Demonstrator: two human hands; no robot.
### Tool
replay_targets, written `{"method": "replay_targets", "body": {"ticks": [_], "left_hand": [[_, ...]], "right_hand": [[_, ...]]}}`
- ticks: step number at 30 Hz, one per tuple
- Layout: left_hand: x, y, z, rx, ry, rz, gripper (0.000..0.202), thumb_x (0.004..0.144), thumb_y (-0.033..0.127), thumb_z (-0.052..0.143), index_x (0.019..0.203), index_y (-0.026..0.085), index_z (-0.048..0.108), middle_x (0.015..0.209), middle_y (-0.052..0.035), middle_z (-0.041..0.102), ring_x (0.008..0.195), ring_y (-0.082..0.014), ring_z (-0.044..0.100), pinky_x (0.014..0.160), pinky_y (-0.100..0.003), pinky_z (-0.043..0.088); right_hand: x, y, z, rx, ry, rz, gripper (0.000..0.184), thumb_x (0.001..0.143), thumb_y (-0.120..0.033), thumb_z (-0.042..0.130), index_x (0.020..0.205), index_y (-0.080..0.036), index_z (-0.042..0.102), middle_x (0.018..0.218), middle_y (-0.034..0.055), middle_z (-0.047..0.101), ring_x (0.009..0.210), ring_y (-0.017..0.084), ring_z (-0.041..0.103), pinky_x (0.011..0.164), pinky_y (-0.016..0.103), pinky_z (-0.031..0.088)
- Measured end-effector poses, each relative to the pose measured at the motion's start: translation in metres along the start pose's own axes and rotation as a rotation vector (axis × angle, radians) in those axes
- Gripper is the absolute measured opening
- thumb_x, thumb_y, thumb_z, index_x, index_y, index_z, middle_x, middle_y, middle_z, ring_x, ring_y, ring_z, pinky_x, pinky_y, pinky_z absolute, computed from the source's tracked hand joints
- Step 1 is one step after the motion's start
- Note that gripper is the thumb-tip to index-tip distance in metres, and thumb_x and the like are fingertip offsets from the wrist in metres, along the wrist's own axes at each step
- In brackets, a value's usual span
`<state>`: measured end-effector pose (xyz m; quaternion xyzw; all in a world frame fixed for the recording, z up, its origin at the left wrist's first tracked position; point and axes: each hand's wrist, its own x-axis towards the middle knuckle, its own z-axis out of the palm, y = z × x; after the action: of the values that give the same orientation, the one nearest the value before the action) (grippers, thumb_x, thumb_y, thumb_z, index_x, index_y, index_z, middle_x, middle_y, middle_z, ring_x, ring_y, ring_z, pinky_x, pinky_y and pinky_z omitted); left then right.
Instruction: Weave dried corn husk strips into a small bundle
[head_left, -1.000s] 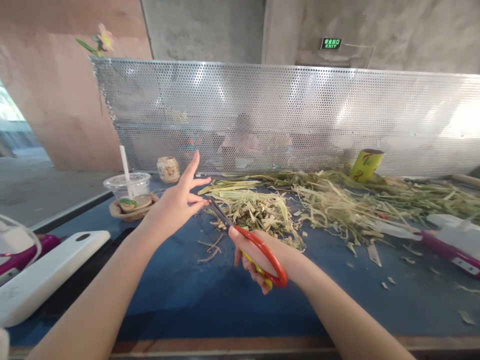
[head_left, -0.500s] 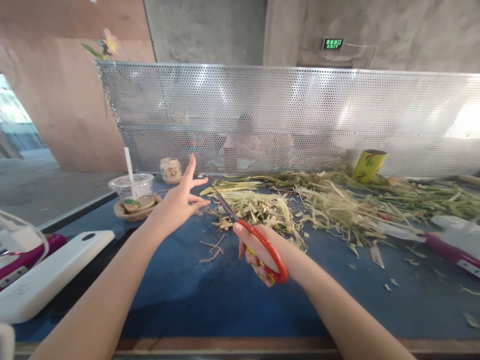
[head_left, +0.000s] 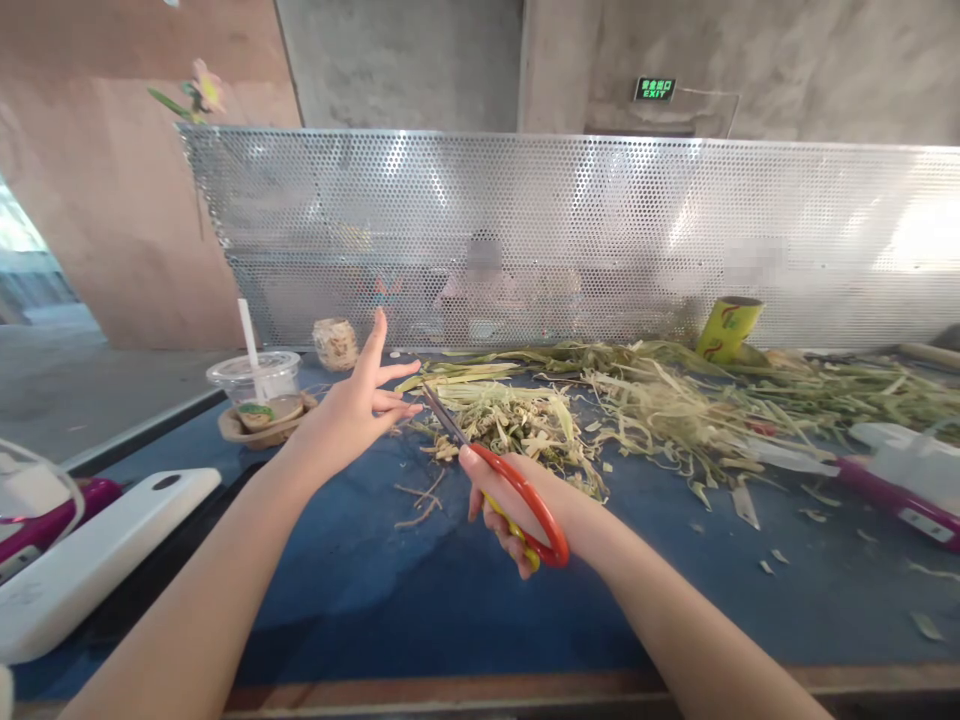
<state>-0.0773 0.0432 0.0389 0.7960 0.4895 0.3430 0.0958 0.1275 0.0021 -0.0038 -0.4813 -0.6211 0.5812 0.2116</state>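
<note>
My left hand (head_left: 358, 405) is raised over the left part of the table, fingers spread, with nothing visible in it. The fingers of my right hand (head_left: 517, 490) are wrapped round a pair of scissors (head_left: 447, 420) with red and yellow handles. Their blades look closed and point up and left, close to the fingertips of my left hand. Behind the scissors lies a heap of pale green dried plant scraps (head_left: 517, 415). Longer flat strips (head_left: 472, 372) lie just beyond it. A few brown twigs (head_left: 424, 505) rest on the blue tabletop (head_left: 375, 600).
At left are a lidded cup with straw (head_left: 274, 375), a white power bank (head_left: 112, 540) and a purple power strip (head_left: 97, 492). A jar (head_left: 335, 343) stands behind. Shredded fibres (head_left: 660, 400), a yellow tube (head_left: 729, 330) and another power strip (head_left: 892, 500) are right. A perforated metal screen (head_left: 480, 190) closes the back.
The whole view has shifted slightly, so things appear a little further left. My left hand stays spread and my right hand still holds the scissors, both nearly unmoved.
</note>
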Motion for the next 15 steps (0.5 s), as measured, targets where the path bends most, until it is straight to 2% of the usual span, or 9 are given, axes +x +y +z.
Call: {"method": "replay_targets", "body": {"ticks": [4, 10, 15], "left_hand": [[0.0015, -0.0029, -0.0011, -0.027, -0.064, 0.021, 0.101, 0.079, 0.028, 0.057, 0.136, 0.036, -0.025, 0.137, -0.0059, 0.047, 0.097, -0.0212, 0.065, 0.092, -0.038, 0.046], [0.0008, -0.0014, -0.0032, -0.093, -0.133, 0.040, 0.100, 0.081, 0.022, 0.052, 0.131, 0.043, -0.032, 0.144, -0.0033, 0.035, 0.093, -0.0194, 0.066, 0.093, -0.041, 0.045], [-0.0001, -0.0021, -0.0038, -0.106, -0.161, 0.060, 0.104, 0.078, 0.021, 0.052, 0.126, 0.044, -0.037, 0.146, -0.0046, 0.032, 0.092, -0.0210, 0.066, 0.087, -0.043, 0.048]], "right_hand": [[-0.0008, -0.0015, 0.0001, 0.010, 0.003, 0.020, 0.063, 0.073, -0.075, 0.036, 0.069, -0.013, 0.049, 0.042, -0.0071, 0.039, 0.028, 0.005, 0.040, 0.029, 0.021, 0.046], [-0.0029, -0.0054, 0.0008, -0.042, 0.024, 0.028, 0.060, 0.079, -0.070, 0.034, 0.069, -0.013, 0.049, 0.043, -0.0058, 0.041, 0.027, 0.007, 0.042, 0.027, 0.023, 0.044], [-0.0042, -0.0071, -0.0001, -0.050, 0.027, 0.044, 0.061, 0.078, -0.071, 0.034, 0.065, -0.014, 0.049, 0.044, -0.0053, 0.041, 0.026, 0.007, 0.040, 0.025, 0.024, 0.043]]}}
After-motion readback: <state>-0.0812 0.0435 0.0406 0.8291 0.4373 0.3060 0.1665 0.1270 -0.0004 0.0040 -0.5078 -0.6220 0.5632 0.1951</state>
